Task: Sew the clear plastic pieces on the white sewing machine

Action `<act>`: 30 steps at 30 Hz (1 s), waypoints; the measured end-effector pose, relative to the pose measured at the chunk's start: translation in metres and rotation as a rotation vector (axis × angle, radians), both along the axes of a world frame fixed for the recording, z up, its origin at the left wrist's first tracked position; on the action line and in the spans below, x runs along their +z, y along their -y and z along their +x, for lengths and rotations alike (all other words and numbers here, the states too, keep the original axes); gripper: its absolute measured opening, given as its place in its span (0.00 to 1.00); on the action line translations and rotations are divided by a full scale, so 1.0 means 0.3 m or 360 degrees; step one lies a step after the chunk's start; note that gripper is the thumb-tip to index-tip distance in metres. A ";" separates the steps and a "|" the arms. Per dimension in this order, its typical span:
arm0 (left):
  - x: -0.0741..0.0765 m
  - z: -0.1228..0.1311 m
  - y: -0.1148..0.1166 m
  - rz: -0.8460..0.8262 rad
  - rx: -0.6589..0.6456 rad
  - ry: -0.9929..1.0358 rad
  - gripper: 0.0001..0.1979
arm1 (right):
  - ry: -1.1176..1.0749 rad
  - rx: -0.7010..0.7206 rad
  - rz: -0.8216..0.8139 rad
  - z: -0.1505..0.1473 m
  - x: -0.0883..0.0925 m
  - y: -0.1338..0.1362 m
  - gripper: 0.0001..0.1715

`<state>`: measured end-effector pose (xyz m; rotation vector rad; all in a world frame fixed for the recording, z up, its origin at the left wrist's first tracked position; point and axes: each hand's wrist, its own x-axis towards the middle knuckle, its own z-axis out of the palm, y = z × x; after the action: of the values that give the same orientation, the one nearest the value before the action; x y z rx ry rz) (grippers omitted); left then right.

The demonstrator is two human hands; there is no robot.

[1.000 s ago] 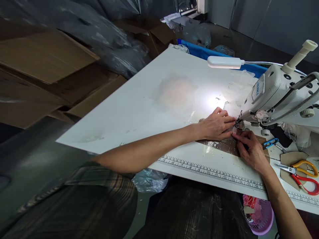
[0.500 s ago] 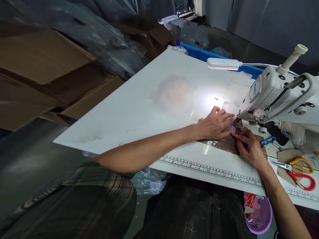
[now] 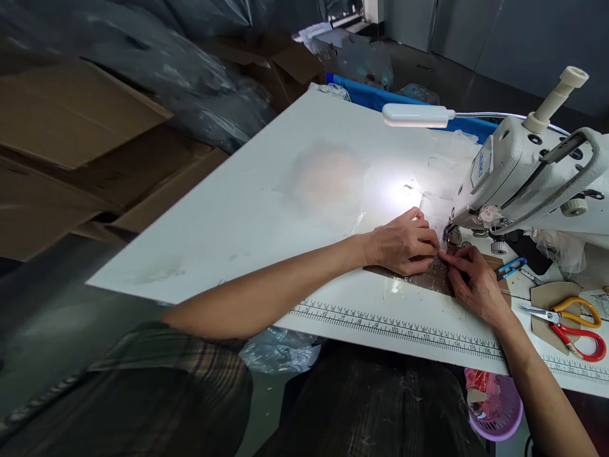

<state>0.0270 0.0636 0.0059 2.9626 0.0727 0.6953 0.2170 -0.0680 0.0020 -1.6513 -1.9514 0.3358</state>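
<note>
A white sewing machine [image 3: 509, 171] stands at the right of the white table [image 3: 238, 209]. Sheer pale fabric [image 3: 434, 212] lies beside its needle and presser foot. My left hand [image 3: 406, 243], fingers curled in, presses at the fabric's edge just left of the foot. Close by, my right hand [image 3: 471, 277] pinches the same fabric between thumb and forefinger in front of the foot. Under both hands is a brown, shiny plate [image 3: 428, 279] covered with clear film. The fabric between the fingertips is small and partly hidden.
Scissors with orange and red handles [image 3: 575, 320] lie at the right, near blue thread snips [image 3: 511, 268]. A lamp [image 3: 419, 115] reaches over the table. A printed ruler [image 3: 394, 327] follows the front edge. Below is a purple basket [image 3: 504, 416]; cardboard boxes [image 3: 76, 114] stand at left.
My left hand's fingers have drawn in from spread to curled beside the presser foot. My right hand keeps its pinch in nearly the same place. The view has shifted slightly.
</note>
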 end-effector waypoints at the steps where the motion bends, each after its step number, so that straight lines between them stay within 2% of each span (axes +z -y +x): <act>1: 0.001 0.000 -0.001 -0.0008 0.0013 -0.0023 0.12 | 0.0018 -0.0005 -0.0008 0.000 0.001 0.001 0.21; 17: -0.003 0.008 -0.013 0.0031 0.0103 -0.0041 0.12 | 0.0276 -0.0146 0.0079 -0.006 -0.014 -0.017 0.22; 23: 0.012 0.002 -0.024 -0.0110 -0.0148 -0.0107 0.13 | 0.0241 -0.0145 0.0073 -0.002 -0.020 -0.017 0.22; 26: 0.013 0.001 -0.039 -0.0163 -0.0157 -0.0120 0.11 | 0.0217 -0.0134 0.0037 -0.003 -0.016 -0.015 0.23; 30: -0.008 0.008 -0.059 -0.0102 -0.0210 0.0004 0.13 | 0.0053 -0.0128 -0.0013 0.002 -0.001 -0.018 0.23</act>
<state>0.0293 0.0813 0.0034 2.8739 -0.0978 0.6662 0.2176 -0.0626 0.0018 -1.7457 -1.9036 0.2877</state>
